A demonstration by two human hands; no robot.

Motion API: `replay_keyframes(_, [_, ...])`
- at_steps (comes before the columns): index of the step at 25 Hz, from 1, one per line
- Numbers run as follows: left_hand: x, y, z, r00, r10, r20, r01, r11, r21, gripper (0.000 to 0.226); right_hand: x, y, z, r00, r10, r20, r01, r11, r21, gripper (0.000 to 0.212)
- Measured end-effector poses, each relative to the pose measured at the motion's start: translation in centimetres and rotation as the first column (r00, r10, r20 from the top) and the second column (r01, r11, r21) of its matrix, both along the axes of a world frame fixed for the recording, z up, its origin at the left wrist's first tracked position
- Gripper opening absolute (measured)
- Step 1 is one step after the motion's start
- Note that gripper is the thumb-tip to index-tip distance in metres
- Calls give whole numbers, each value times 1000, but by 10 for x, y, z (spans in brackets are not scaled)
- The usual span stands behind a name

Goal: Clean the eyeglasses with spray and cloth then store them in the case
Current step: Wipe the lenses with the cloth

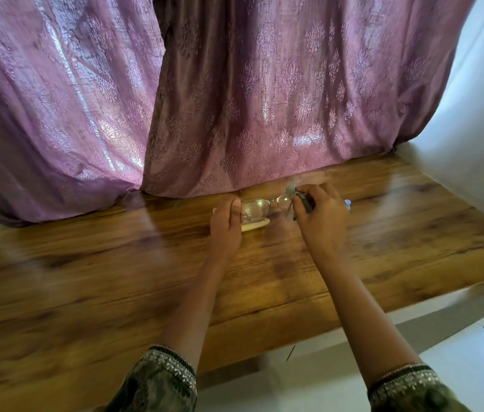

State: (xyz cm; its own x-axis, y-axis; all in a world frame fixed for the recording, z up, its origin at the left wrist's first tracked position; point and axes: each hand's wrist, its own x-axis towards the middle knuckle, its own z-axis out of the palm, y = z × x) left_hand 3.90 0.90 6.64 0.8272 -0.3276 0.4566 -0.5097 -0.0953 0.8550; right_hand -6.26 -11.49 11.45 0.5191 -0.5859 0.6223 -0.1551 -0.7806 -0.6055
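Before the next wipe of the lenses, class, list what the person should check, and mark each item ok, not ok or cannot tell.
1. Left hand holds the eyeglasses at one end: ok.
2. Right hand presses the cloth to the other lens: ok.
3. Eyeglasses over the wooden table, not past its edge: ok.
4. Lens free of smears: cannot tell.
5. Pale case lies beneath, within reach: ok.
6. Case open: cannot tell.

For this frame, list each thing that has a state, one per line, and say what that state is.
eyeglasses: held up above the table between both hands, lenses facing the camera
left hand: gripping the glasses' left end
right hand: pressing a cloth to the right lens
cloth: bunched in the right hand
case: on the table behind the glasses, mostly hidden, open or shut unclear
curtains: drawn closed
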Motion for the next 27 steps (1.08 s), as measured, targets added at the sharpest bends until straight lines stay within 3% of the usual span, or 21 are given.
replay_keyframes(6, [0, -2, -3, 1000, -4, -31, 3, 1000, -23, 31, -1, 11, -13, 990, 133, -38, -136, 987, -86, 16])
replay_keyframes(13, [0, -2, -4, 999, -22, -42, 21, 1000, -16, 31, -4, -7, -2, 999, -11, 38, 10, 1000, 22, 11])
replay_keyframes(16, [0, -1, -2, 999, -6, -46, 4, 1000, -29, 35, 4, -2, 5, 1000, 2, 4, -2, 1000, 30, 15])
replay_keyframes(21, [-3, -1, -1, 999, 0, -39, -1, 999, -33, 30, -5, 12, -15, 987, 158, -4, -158, 986, -54, 18])
replay_keyframes(27, [-5, 0, -1, 999, -19, -48, 18, 1000, -18, 31, -11, -5, -5, 996, 47, 81, -51, 998, 48, 14])
